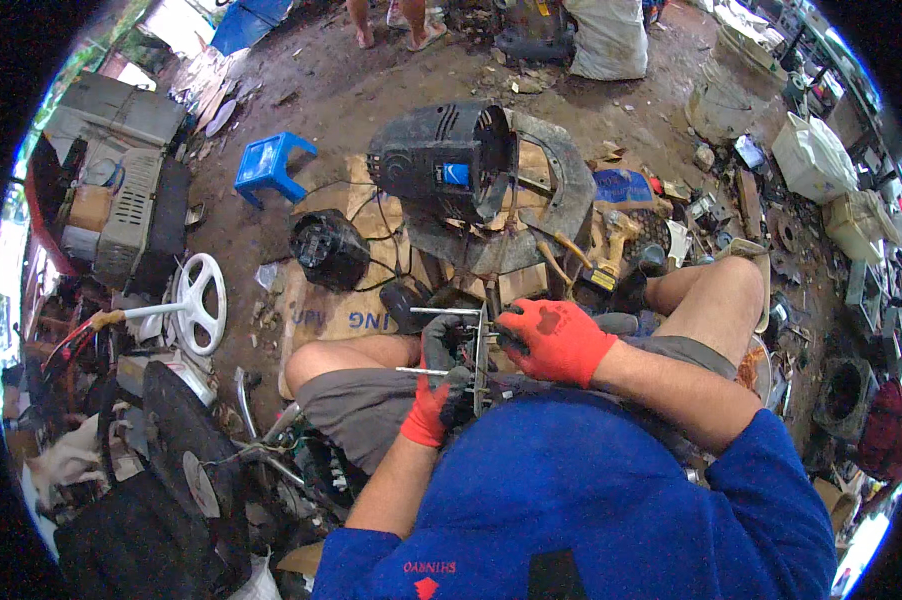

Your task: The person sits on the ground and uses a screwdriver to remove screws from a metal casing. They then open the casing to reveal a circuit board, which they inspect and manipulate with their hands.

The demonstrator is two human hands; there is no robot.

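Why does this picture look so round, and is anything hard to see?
Head view: wide fisheye distortion, black corners; glare bleaches the left and lower-right rims; light is soft around the blue stool; the right hand reads fairly clearly, but its fingertips blend darkly into the metal frame, so their grip is hard to tell.

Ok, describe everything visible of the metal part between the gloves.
The metal part looks dull grey: a narrow strip, with two slim, paler rods reaching left. Held in front of the blue shirt, it is gripped by the left hand; the right hand is at its upper right, contact unclear. Some is hidden.
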